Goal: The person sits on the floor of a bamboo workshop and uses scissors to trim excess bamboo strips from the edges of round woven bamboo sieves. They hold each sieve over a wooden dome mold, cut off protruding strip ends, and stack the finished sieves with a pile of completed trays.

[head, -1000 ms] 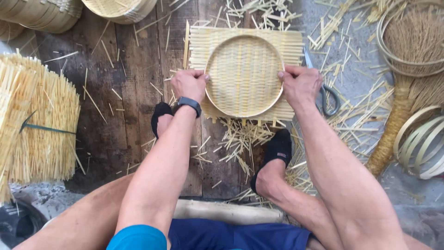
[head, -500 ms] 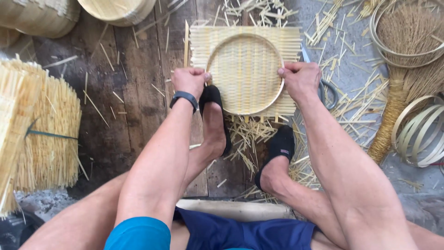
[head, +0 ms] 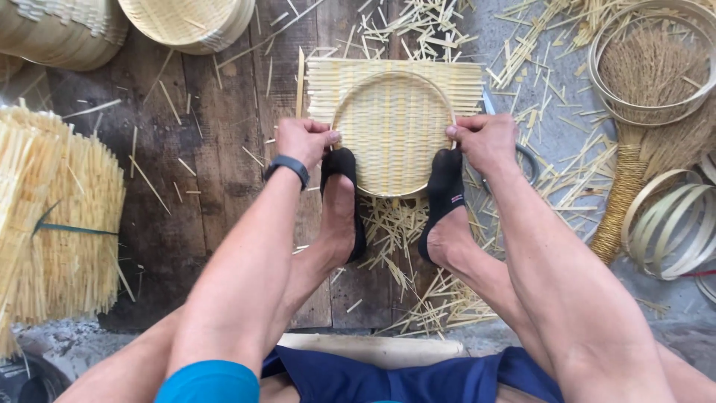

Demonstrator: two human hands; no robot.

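many loose bamboo slivers (head: 406, 224) scattered over dark floor planks (head: 216, 134); tied bundle of strips (head: 52, 224) at far left, stacked woven trays (head: 186, 19) top left, broom (head: 641, 112) and coiled bamboo hoops (head: 671, 224) at right. round woven bamboo tray (head: 393, 130) flat between both hands, just beyond two black-socked feet (head: 445, 186) touching its near edge. left hand (head: 302, 142) closed on left rim, right hand (head: 485, 140) pinching right rim.
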